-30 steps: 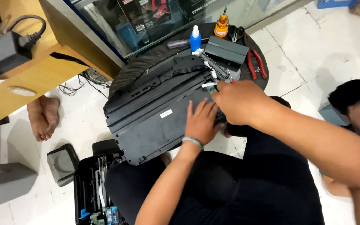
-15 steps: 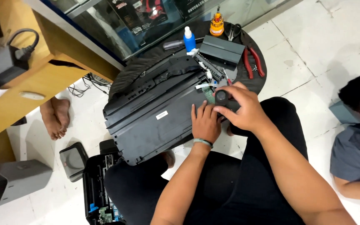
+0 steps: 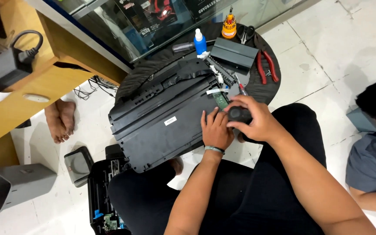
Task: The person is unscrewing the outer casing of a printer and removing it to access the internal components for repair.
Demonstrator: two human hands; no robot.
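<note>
Head view: large black plastic printer casing point(image 3: 162, 117) lying across lap and round dark stool point(image 3: 266, 87). Left hand point(image 3: 216, 129) flat on casing's right end, fingers spread, gripping nothing. Right hand point(image 3: 253, 122) closed around black-handled screwdriver point(image 3: 240, 111), tip beside small green circuit board point(image 3: 219, 99). Red-handled pliers point(image 3: 267, 66) on stool nearby.

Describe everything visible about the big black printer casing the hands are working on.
The black printer casing looks like matte moulded plastic, ribbed and stepped, with a small white label near its middle. It lies tilted across a round dark table and the person's lap. A green circuit board and a white ribbon show at its right end. The left hand rests flat on it; the right hand grips a screwdriver at that end.
</note>
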